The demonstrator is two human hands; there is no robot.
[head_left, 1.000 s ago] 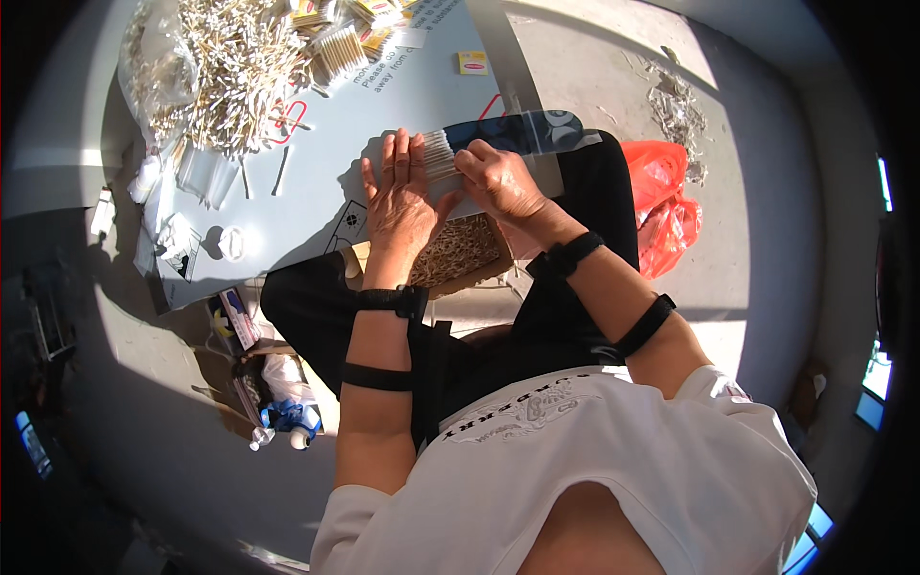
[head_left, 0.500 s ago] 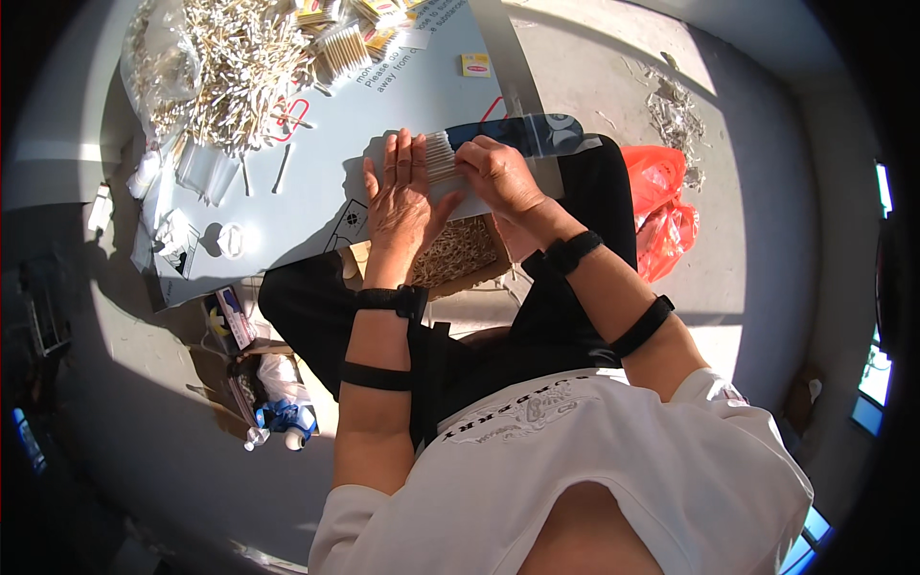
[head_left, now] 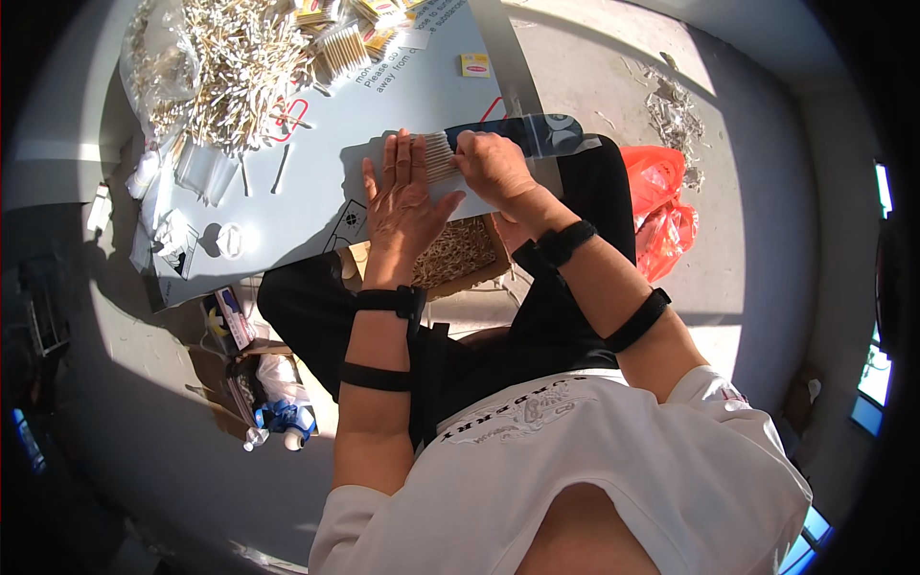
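A flat row of cotton swabs [head_left: 437,155] lies side by side near the front edge of the grey tabletop [head_left: 316,182]. My left hand [head_left: 401,206] is laid flat at the row's left side, fingers straight and thumb spread. At the row's right end my right hand [head_left: 496,171] is closed, fingers curled and touching the swabs; what is inside them is hidden. Just beyond it, a clear plastic bag [head_left: 551,134] extends over the table edge.
A big heap of loose cotton swabs [head_left: 225,77] covers the far left, beside bundled swabs [head_left: 343,50] and a small yellow packet [head_left: 474,65]. Below the table edge sits a cardboard box [head_left: 470,273] of swabs. Red plastic bags [head_left: 661,225] rest on the floor at right.
My right hand has turned slightly, its knuckles rising while its fingers curl in at the row's right end. My left hand stays flat in place.
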